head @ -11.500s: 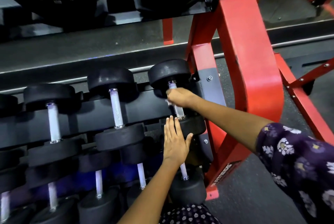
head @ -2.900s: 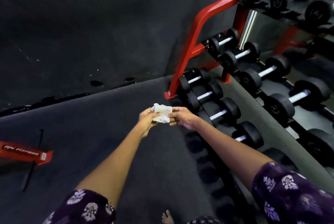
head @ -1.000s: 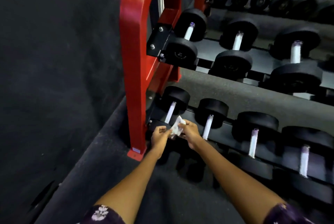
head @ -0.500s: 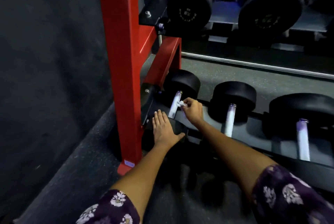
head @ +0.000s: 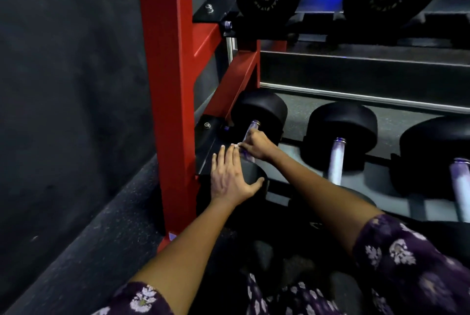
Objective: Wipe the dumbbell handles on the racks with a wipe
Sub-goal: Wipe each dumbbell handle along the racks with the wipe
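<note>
My right hand (head: 256, 146) curls round the handle (head: 251, 131) of the end dumbbell on the low shelf, just beside the red post (head: 167, 85). The wipe (head: 237, 146) is mostly hidden inside that grip; only a pale scrap shows at my fingertips, so I cannot tell how much of it lies between my fingers and the metal. My left hand (head: 230, 179) lies flat, fingers straight and together, on the near head (head: 251, 177) of the same dumbbell, bracing it.

Risks, as I judge them:

1. The wipe may bunch up in my palm, so bare skin rubs the handle instead of cloth and part of the bar stays dirty.
2. The far end of the handle, beyond my right fingers by the far head (head: 259, 111), is exposed; a short stroke would miss it.
3. If my left hand eases off, the dumbbell could roll in its cradle and pinch my right fingers against the shelf bracket (head: 207, 136) just left of them.
4. The next handle (head: 336, 162), to the right of my fingers, looks blurred; 2 or more are not yet wiped.
</note>
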